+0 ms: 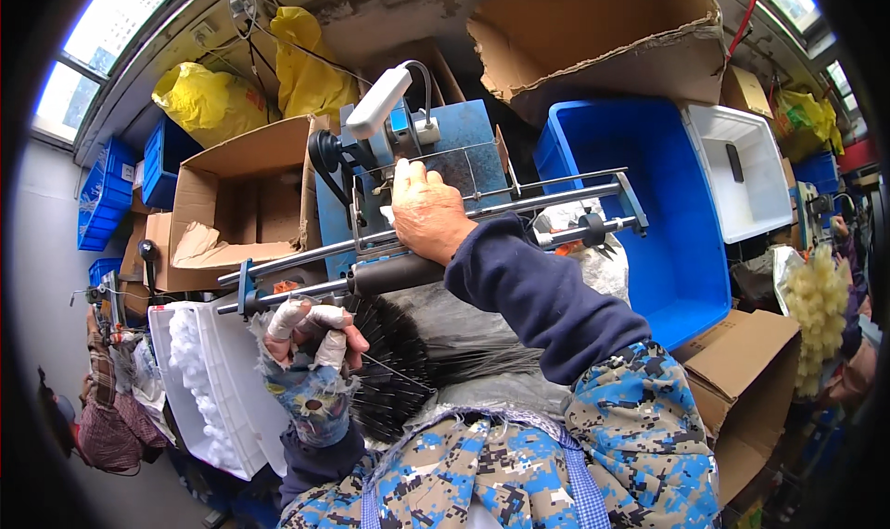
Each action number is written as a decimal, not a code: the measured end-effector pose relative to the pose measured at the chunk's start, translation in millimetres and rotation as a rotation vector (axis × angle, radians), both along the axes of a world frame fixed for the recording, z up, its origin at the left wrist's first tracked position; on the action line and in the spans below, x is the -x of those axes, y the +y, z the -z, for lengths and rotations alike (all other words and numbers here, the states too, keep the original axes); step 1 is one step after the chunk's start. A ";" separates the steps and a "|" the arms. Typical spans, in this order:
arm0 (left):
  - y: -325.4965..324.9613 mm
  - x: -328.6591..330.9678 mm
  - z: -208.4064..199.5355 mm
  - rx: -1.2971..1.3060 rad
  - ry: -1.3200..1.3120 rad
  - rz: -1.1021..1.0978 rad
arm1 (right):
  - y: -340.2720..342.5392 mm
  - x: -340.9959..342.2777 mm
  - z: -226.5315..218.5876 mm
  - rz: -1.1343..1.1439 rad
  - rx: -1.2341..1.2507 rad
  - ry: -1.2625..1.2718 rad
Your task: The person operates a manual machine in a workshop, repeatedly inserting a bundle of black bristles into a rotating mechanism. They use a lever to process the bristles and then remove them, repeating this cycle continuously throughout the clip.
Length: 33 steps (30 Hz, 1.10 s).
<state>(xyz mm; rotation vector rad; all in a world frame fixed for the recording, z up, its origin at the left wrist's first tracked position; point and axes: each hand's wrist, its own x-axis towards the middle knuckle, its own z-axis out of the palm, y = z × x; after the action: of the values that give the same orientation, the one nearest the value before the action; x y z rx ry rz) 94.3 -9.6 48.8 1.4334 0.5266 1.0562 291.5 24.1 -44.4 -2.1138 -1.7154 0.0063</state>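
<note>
My left hand [311, 332], its fingers wrapped in white tape, is closed at the left end of the machine's rail frame. A thin wire [394, 369] sticks out from its pinched fingers, over a round mass of black bristles [385, 339]. My right hand [428, 212] reaches across the steel rails [538, 201] to the blue bench machine [461, 130]. Its fingers are curled close together at the machine's middle; what they hold, if anything, is hidden beneath them. A dark roller [394, 274] lies along the rails below my right wrist.
Right of the machine stands a deep blue tub [640, 242], with a white tray [742, 172] beside it. An open cardboard box [241, 200] and a white bin [232, 381] of white fluffy pieces are on the left. A large carton [603, 33] is behind. Other people work at both sides.
</note>
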 end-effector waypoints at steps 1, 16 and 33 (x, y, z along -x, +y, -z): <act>-0.6 0.5 -1.1 -0.001 0.026 0.003 | -0.4 -2.3 -1.5 -0.038 0.029 0.000; 16.2 3.6 5.6 0.055 -0.069 0.069 | -20.4 -104.3 -25.4 -0.041 0.300 -0.389; 7.6 -3.7 -5.1 -0.009 0.137 0.010 | -99.0 1.5 -85.4 -0.584 0.019 1.263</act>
<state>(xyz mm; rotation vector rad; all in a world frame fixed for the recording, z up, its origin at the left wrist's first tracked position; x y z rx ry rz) 98.0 -2.0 54.0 1.5221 0.6132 0.9583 290.1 -74.9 41.0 -1.0049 -1.3394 1.2149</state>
